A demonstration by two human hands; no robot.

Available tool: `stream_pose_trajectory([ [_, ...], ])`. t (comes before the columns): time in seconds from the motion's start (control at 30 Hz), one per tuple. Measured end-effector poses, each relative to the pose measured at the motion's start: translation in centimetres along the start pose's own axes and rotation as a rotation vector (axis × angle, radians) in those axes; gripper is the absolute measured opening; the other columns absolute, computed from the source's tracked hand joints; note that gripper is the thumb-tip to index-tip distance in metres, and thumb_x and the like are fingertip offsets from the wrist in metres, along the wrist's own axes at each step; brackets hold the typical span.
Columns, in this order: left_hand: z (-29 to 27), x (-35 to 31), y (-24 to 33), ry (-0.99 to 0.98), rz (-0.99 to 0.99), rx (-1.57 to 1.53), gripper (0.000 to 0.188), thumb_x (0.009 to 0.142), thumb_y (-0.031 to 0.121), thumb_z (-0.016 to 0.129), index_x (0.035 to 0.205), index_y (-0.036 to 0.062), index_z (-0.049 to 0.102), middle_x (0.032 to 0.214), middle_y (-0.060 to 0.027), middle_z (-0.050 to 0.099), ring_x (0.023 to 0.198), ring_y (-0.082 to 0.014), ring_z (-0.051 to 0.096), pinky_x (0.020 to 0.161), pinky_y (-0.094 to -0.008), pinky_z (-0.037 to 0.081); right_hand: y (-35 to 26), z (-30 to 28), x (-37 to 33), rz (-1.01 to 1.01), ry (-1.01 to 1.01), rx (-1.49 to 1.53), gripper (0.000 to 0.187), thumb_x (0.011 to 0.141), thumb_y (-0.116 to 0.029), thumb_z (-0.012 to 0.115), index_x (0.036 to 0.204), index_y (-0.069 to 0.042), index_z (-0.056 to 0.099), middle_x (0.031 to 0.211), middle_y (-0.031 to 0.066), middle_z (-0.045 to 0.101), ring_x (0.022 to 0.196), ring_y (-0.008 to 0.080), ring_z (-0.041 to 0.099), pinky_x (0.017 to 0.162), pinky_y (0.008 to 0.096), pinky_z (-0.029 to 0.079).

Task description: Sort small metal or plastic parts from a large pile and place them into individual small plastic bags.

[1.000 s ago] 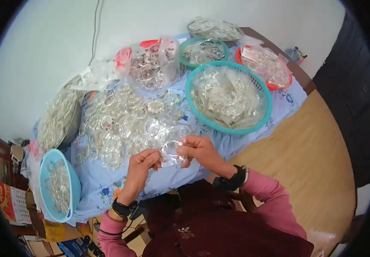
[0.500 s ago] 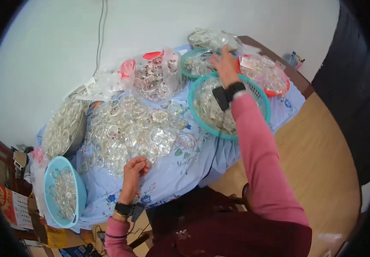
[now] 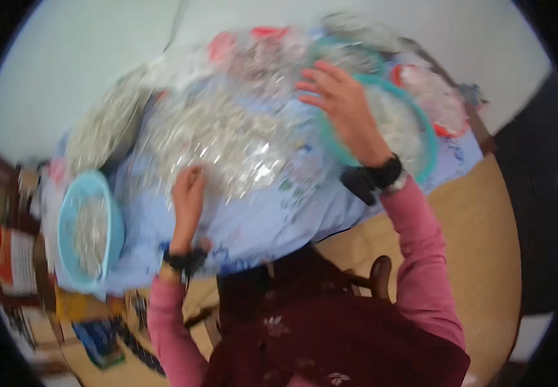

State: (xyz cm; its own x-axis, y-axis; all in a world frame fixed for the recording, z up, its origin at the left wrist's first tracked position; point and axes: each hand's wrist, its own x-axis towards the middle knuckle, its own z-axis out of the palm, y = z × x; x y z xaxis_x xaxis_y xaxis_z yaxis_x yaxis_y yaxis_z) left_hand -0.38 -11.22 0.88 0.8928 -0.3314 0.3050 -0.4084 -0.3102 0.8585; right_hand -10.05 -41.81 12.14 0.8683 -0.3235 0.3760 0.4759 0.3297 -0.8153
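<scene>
My right hand (image 3: 345,109) is raised over the left rim of the large teal basket (image 3: 428,145), its fingers spread and nothing visible in them. That basket holds many small see-through packets. At the near edge of a wide heap of small shiny plastic packets (image 3: 217,138), my left hand (image 3: 189,193) has its fingers curled together. Whatever its fingertips may hold is too blurred to make out. The heap lies on a blue flowered cloth (image 3: 259,229). Both wrists wear dark bands with a black block attached.
At left stand a light blue basin (image 3: 117,226) of small packets and a bowl heaped with packets (image 3: 104,126). Along the back are a plastic bag of dark reddish pieces (image 3: 263,64), a smaller teal basket (image 3: 379,64) and a red basket (image 3: 450,132). A chair (image 3: 380,277) is near me.
My right hand has drawn back from the far baskets toward me, to the large basket's left rim. My left hand stays curled by the heap. The whole view has shifted and blurred.
</scene>
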Motion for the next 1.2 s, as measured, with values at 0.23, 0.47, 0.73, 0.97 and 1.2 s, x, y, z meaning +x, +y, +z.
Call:
stream_pose_trajectory([
  [0.23, -0.1, 1.9, -2.5, 0.002, 0.309, 0.671, 0.051, 0.072, 0.019, 0.066, 0.119, 0.0043, 0.051, 0.130, -0.0245, 0.040, 0.120, -0.0403, 0.038, 0.100, -0.0431, 0.033, 6.7, 3.9, -10.4, 0.407, -0.052, -0.184, 0.033, 0.086, -0.006, 0.054, 0.118, 0.001, 0.049, 0.112, 0.0137, 0.058, 0.089, 0.0227, 0.063, 0.075, 0.0311, 0.051],
  [0.47, -1.6, 0.3, -1.5, -0.065, 0.309, 0.669, 0.047, 0.073, 0.021, 0.065, 0.116, 0.0039, 0.052, 0.129, -0.0239, 0.041, 0.118, -0.0397, 0.040, 0.098, -0.0436, 0.035, 10.9, 4.3, -13.1, 0.544, -0.023, -0.095, 0.025, 0.085, -0.006, 0.054, 0.109, 0.002, 0.056, 0.106, 0.0124, 0.061, 0.083, 0.0200, 0.063, 0.071, 0.0293, 0.052],
  [0.73, -5.3, 0.2, -0.1, -0.099, 0.017, 0.712, 0.035, 0.076, 0.021, 0.061, 0.103, 0.0004, 0.057, 0.103, -0.0206, 0.059, 0.095, -0.0370, 0.055, 0.083, -0.0421, 0.044, 11.5, 3.8, -13.4, 0.567, -0.020, -0.142, 0.021, 0.086, -0.009, 0.054, 0.102, 0.003, 0.059, 0.095, 0.0106, 0.063, 0.079, 0.0166, 0.063, 0.068, 0.0267, 0.051],
  [0.97, -5.1, 3.1, 0.1, 0.043, 0.186, 0.662, 0.046, 0.078, 0.031, 0.062, 0.112, 0.0019, 0.056, 0.104, -0.0190, 0.061, 0.093, -0.0360, 0.058, 0.077, -0.0425, 0.046, 13.2, 3.7, -14.2, 0.508, -0.012, -0.288, 0.019, 0.086, -0.007, 0.053, 0.101, 0.004, 0.060, 0.091, 0.0108, 0.065, 0.072, 0.0148, 0.062, 0.065, 0.0255, 0.051],
  [1.2, -2.5, 8.4, -2.9, 0.134, 0.043, 0.603, 0.061, 0.067, 0.032, 0.073, 0.117, 0.0023, 0.054, 0.096, -0.0195, 0.062, 0.090, -0.0346, 0.059, 0.078, -0.0429, 0.046, 13.9, 3.8, -14.8, 0.350, -0.097, -0.357, 0.016, 0.087, -0.005, 0.054, 0.096, 0.005, 0.062, 0.080, 0.0066, 0.065, 0.066, 0.0103, 0.061, 0.058, 0.0228, 0.050],
])
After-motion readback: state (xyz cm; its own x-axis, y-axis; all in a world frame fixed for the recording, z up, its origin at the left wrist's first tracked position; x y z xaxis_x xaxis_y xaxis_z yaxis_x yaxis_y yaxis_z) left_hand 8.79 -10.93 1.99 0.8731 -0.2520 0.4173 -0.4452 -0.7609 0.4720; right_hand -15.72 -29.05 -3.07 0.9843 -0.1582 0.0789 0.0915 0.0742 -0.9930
